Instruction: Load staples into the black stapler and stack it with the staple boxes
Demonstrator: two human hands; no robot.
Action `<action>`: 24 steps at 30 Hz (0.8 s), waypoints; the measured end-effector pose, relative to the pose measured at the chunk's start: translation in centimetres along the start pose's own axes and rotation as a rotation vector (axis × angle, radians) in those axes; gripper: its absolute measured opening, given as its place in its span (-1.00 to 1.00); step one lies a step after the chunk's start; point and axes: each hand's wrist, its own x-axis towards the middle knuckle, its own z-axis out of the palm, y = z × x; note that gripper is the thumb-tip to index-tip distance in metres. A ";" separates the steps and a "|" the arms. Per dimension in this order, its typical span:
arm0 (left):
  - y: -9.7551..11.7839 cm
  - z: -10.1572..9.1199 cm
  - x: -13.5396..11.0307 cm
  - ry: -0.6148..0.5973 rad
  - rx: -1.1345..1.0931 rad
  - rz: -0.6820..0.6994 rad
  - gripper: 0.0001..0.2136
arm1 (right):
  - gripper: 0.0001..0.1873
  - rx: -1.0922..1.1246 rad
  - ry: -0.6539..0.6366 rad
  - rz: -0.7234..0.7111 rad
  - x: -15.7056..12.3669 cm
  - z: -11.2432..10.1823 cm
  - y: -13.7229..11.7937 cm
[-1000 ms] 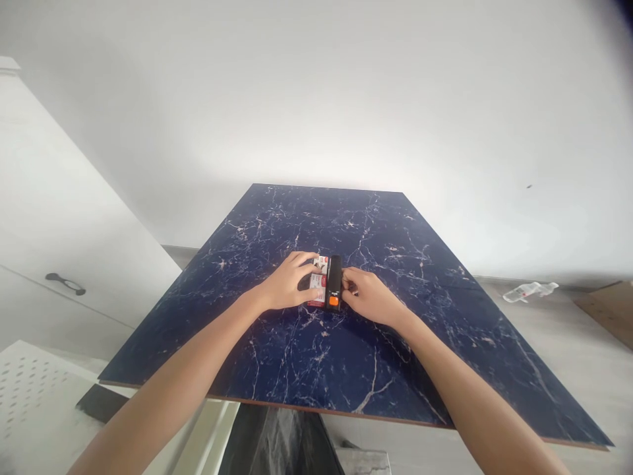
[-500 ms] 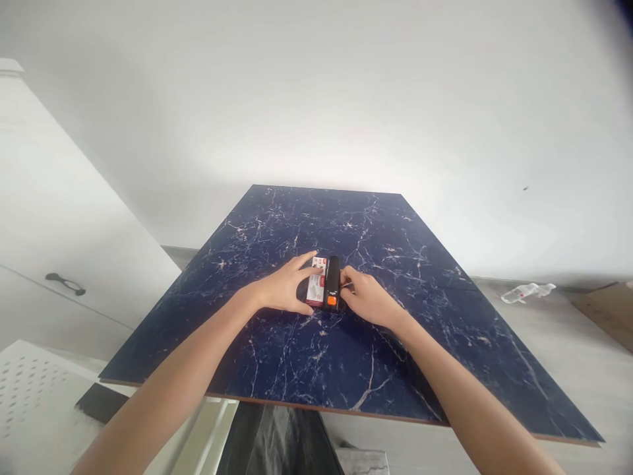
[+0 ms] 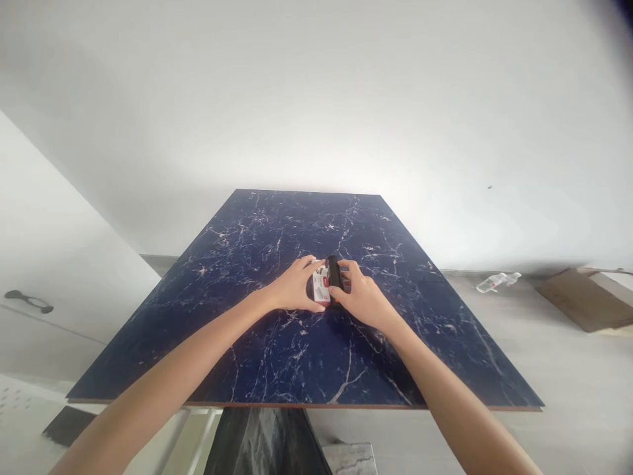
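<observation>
A small white and red box (image 3: 321, 286) lies in the middle of a dark blue marbled tabletop (image 3: 277, 349). Beside it on the right lies a black stapler-like tool (image 3: 335, 274). My left hand (image 3: 295, 287) curls around the box from the left, fingers and thumb on its edges. My right hand (image 3: 362, 295) covers the near end of the black tool and grips it, hiding its orange end. The two hands nearly touch over the objects.
A white cabinet with a dark handle (image 3: 27, 301) stands at the left. On the floor at the right lie a clear plastic bottle (image 3: 496, 282) and a cardboard box (image 3: 586, 297). A dark marbled pedestal (image 3: 264, 442) supports the table near me.
The view has shifted right and slightly up. My right hand moved from beside the black tool to on top of it, hiding the orange end. My left hand stays on the box.
</observation>
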 end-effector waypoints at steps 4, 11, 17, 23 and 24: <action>2.6 4.1 8.1 -0.033 -0.007 0.082 0.14 | -0.36 -0.276 0.160 0.170 -0.3 -4.6 4.4; 8.3 10.9 20.7 -0.079 -0.017 0.159 0.16 | -0.35 -0.357 0.320 0.395 0.4 -12.4 12.5; 8.7 10.0 20.2 -0.154 0.054 0.109 0.27 | -0.40 -0.253 0.504 0.352 0.5 -12.3 13.9; 5.4 4.6 11.4 0.030 0.096 0.079 -0.18 | -0.60 -0.336 0.788 -0.063 3.8 -7.0 7.9; 4.6 3.5 9.5 0.094 0.119 0.084 -0.29 | -0.63 -0.323 0.706 -0.142 4.6 -5.7 6.4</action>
